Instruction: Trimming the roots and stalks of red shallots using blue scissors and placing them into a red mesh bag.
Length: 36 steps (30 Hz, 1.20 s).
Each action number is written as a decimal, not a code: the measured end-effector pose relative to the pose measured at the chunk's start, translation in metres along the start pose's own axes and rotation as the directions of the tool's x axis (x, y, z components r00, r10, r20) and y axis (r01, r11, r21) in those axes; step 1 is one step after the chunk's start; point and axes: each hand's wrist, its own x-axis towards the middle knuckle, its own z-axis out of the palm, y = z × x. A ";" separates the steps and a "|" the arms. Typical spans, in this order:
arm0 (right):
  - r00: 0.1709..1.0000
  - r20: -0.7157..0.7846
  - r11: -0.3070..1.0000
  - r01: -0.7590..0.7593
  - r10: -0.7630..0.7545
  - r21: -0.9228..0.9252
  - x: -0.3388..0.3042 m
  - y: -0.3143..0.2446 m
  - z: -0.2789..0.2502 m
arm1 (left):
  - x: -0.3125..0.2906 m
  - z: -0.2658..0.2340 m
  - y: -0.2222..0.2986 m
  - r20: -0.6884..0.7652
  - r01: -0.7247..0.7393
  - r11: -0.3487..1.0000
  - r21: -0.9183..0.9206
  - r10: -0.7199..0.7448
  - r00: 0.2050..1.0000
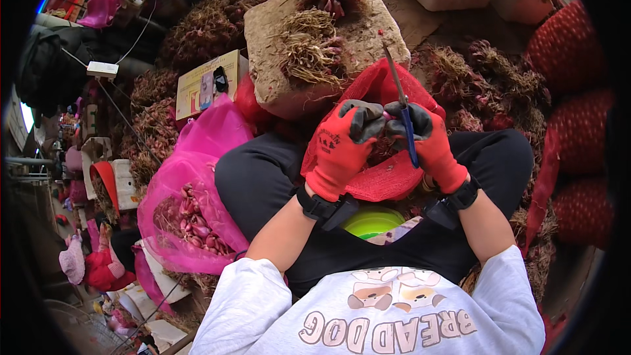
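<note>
Gripping a knife (406,116) with right hand (430,138); pinching, apparently, a shallot (388,116) with left hand (342,138). Likely light, firm, slick-skinned; best held midway.

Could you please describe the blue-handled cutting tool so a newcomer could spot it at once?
Find the big, pale, rough block at top centre. Just below its lower right corner, the person's right hand, in a red glove with dark fingers, holds the cutting tool. Its narrow blade points toward the block, its blue handle toward the person, a straight shape against soft red mesh.
</note>
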 end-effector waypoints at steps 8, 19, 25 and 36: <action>0.998 -0.015 0.989 0.065 -0.068 -0.132 -0.002 0.006 -0.002 | 0.006 -0.009 -0.010 0.132 0.036 0.999 -0.002 -0.036 0.991; 0.995 -0.034 0.981 0.088 -0.095 -0.173 -0.002 -0.002 0.001 | -0.003 -0.004 -0.014 0.114 0.159 0.911 0.381 -0.217 0.969; 0.991 -0.069 0.987 -0.110 0.118 0.120 0.001 -0.003 -0.010 | 0.001 -0.007 -0.022 0.037 0.284 0.958 0.037 -0.285 0.958; 0.996 0.004 0.995 -0.092 0.092 0.042 -0.001 -0.007 -0.001 | 0.004 -0.008 -0.016 0.162 0.103 0.951 0.291 -0.155 0.975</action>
